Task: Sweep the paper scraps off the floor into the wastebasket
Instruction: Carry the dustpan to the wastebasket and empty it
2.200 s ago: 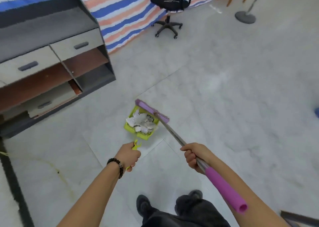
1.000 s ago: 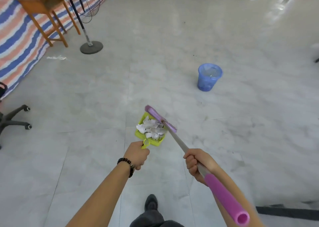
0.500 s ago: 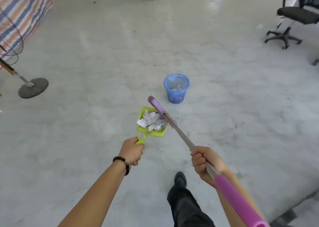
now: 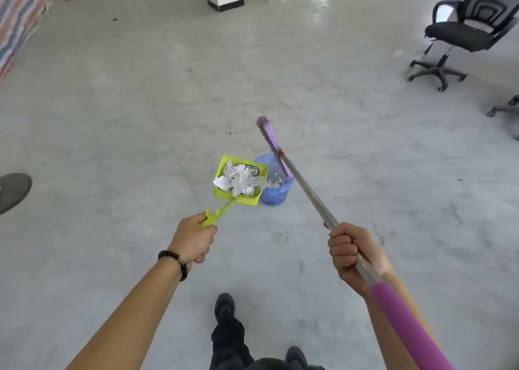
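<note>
You have in view: 2 hands (image 4: 193,239) (image 4: 351,253), 1 broom (image 4: 309,195), 1 dustpan (image 4: 247,200), 1 wastebasket (image 4: 273,196), 1 pile of paper scraps (image 4: 238,180).

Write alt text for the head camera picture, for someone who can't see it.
A person's left hand holds a lime-green plastic dustpan heaped with white paper scraps left of a blue plastic wastebasket; the right hand grips a metal-handled broom with a purple head, crossing the basket. Grey tiled floor, black office chair right.

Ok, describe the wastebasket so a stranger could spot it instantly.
In the middle of the pale grey floor stands a small round wastebasket. It peeks out right of the yellow-green dustpan heaped with paper scraps, crossed by the purple broom head, and is the only blue tub in view.
</note>
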